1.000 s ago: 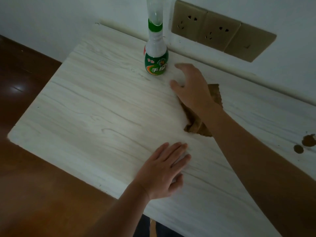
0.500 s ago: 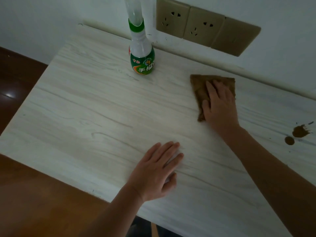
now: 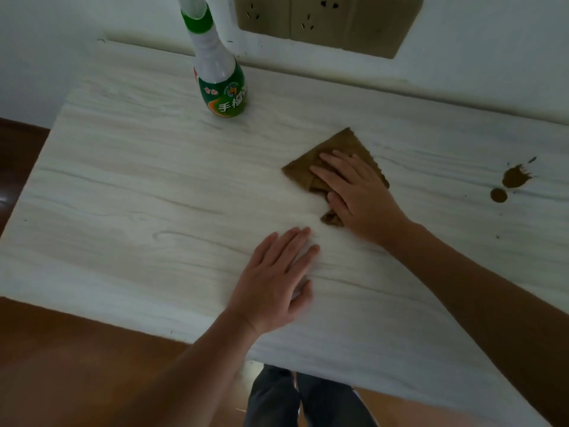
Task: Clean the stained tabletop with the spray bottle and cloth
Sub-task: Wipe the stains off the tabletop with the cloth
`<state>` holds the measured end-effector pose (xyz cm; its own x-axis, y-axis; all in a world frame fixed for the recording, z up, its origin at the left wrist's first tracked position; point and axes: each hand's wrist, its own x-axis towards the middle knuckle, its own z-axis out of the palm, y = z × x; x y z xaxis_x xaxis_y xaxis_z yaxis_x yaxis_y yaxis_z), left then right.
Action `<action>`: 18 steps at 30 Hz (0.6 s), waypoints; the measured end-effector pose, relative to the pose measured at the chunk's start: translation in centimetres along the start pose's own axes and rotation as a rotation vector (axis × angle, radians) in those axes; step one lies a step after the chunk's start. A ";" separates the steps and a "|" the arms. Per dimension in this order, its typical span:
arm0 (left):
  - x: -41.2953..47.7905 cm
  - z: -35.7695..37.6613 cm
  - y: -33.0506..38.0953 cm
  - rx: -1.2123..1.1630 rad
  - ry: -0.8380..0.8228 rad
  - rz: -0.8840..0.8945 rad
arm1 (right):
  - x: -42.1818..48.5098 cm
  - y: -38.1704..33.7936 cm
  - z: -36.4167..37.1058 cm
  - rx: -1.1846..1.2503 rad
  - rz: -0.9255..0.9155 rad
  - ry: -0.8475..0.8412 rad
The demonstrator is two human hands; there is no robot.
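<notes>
A pale wood-grain tabletop (image 3: 138,186) fills the view. My right hand (image 3: 360,195) lies flat with straight fingers on a folded brown cloth (image 3: 341,146) in the middle of the table, pressing it down. My left hand (image 3: 277,282) rests flat on the bare surface nearer the front edge, holding nothing. A spray bottle (image 3: 220,78) with a green label stands upright at the back by the wall; its top is cut off by the frame. Two brown stains (image 3: 511,183) sit on the table to the right of the cloth, apart from it.
A row of brass-coloured wall sockets (image 3: 323,23) is set in the white wall just behind the table. Brown wooden floor (image 3: 61,365) shows left and below the table's front edge. My dark trouser legs (image 3: 304,396) stand at the front edge.
My right hand slid the cloth from near the bottle to the right, then back toward the front and centre. The left hand stayed flat in place.
</notes>
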<state>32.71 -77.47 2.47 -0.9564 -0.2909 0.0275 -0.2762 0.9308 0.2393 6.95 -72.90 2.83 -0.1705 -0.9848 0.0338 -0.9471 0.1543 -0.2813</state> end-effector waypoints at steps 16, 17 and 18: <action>0.1 -0.6 0.0 -0.063 -0.001 0.008 | -20.6 -14.1 2.5 0.065 0.585 0.094; 0.2 -0.7 0.1 -0.061 -0.009 0.009 | -21.4 -13.5 2.2 0.064 0.617 0.100; 0.4 -0.8 0.3 -0.057 -0.013 0.002 | -21.9 -12.7 1.9 0.061 0.654 0.119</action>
<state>32.35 -77.52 3.36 -0.9582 -0.2858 0.0158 -0.2687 0.9171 0.2945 23.27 -53.48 3.83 -0.7364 -0.6741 -0.0578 -0.6224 0.7084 -0.3329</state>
